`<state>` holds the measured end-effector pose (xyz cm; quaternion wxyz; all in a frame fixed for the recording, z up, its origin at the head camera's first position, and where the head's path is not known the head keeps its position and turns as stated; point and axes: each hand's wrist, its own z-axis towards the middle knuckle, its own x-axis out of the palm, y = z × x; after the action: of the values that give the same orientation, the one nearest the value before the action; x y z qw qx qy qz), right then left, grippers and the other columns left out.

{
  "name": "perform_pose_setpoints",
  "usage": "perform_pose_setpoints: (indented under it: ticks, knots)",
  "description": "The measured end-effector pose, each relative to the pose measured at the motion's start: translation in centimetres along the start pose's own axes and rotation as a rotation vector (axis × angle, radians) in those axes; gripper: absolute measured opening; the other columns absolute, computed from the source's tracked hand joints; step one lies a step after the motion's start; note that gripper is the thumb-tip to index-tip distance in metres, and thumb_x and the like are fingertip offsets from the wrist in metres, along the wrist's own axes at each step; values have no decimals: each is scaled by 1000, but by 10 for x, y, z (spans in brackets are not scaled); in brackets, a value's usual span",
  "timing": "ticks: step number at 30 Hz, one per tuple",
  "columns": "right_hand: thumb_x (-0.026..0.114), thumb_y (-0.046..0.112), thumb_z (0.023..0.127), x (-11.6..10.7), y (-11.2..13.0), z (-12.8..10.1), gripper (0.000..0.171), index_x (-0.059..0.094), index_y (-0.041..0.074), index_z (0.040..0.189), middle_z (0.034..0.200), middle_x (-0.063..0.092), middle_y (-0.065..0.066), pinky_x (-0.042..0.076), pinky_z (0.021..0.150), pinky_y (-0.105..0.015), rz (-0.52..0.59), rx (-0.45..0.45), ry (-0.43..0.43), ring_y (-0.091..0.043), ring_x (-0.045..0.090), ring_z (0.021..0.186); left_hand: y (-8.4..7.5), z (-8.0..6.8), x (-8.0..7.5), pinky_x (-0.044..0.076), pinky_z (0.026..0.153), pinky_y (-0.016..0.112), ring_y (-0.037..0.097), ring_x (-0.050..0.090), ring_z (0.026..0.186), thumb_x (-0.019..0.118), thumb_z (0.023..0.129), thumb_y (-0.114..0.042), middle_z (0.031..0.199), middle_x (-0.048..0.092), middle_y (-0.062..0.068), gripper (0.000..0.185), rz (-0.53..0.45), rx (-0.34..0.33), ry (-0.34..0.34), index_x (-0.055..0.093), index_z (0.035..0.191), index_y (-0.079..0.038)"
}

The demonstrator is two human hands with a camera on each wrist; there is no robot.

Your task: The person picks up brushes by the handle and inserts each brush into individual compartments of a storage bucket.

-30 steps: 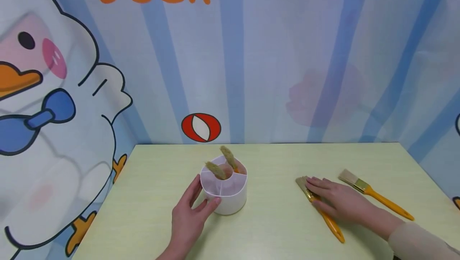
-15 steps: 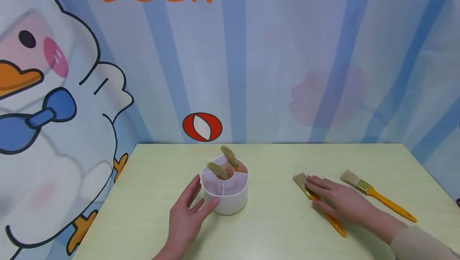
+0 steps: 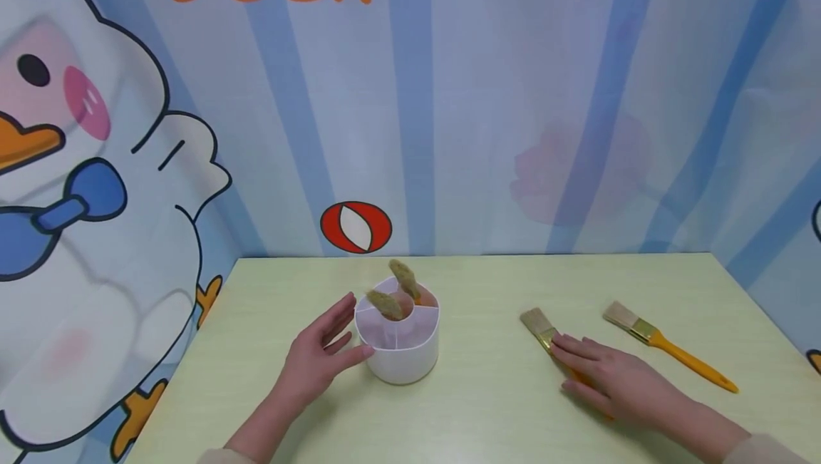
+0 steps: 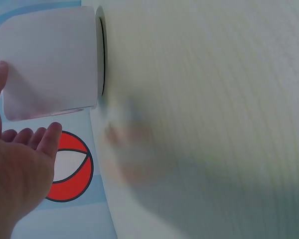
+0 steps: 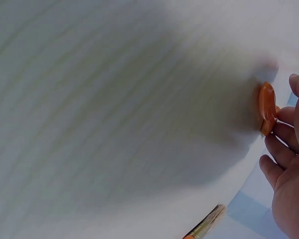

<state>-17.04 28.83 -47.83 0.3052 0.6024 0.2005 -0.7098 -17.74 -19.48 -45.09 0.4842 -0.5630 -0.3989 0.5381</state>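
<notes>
My left hand [image 3: 316,361] was in the lower middle of the head view, just left of the white holder [image 3: 399,350]. Its fingers were straight and relaxed, so it was released and held nothing. The thumb tip seemed to touch the holder's side, but I cannot tell for sure; in the left wrist view the fingers [image 4: 25,149] were a little apart from the holder wall [image 4: 50,59]. Two brushes [image 3: 394,291] stood in the holder with the bristles up.

My right hand [image 3: 612,378] lay at the lower right of the head view, flat over the orange handle of a paintbrush [image 3: 537,324] on the table [image 3: 487,393]. The bristles came out beyond my fingertips, toward the upper left. In the right wrist view the fingers [image 5: 284,149] were only loosely bent around the end of the handle [image 5: 266,107]; I did not yet clench it. Another paintbrush [image 3: 661,346] lay near, to the right, apart from my hand.
</notes>
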Motion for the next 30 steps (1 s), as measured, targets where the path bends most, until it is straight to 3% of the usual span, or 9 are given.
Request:
perform_pose_setpoints:
  ticks: [4, 12, 20, 26, 30]
  knots:
    - [68, 42, 106, -1, -1, 2, 55, 62, 13, 152, 155, 59, -10, 59, 101, -58, 22, 7, 3, -40, 65, 131, 2, -1, 6, 51, 113, 37, 29, 44, 154, 91, 87, -11, 167, 46, 8, 89, -26, 8, 0, 46, 163, -14]
    - [68, 41, 106, -2, -7, 14, 54, 62, 11, 151, 155, 59, -12, 59, 101, -60, 38, -17, 13, -42, 65, 131, 5, -6, 19, 57, 106, 36, 30, 48, 151, 93, 83, -10, 164, 49, 6, 90, -65, -19, -101, 49, 162, -15]
    - [67, 36, 107, -1, -13, 30, 51, 63, 8, 149, 154, 60, -14, 59, 103, -58, 43, -46, 20, -40, 64, 133, 2, -14, 31, 58, 105, 37, 30, 49, 150, 95, 83, -18, 164, 49, 5, 91, -38, -41, -178, 48, 162, -15]
    - [67, 34, 107, 3, -15, 39, 51, 62, 7, 151, 155, 59, -14, 58, 104, -58, 57, -30, 35, -41, 62, 134, 1, -17, 35, 58, 104, 39, 31, 49, 150, 94, 84, -20, 165, 49, 6, 90, -17, -43, -200, 49, 162, -16]
    - [69, 35, 106, 3, -13, 40, 55, 61, 7, 152, 155, 59, -14, 57, 106, -58, 63, 30, 28, -40, 62, 135, 0, -17, 35, 58, 104, 39, 31, 49, 150, 94, 84, -20, 165, 49, 5, 90, -9, -46, -202, 49, 162, -17]
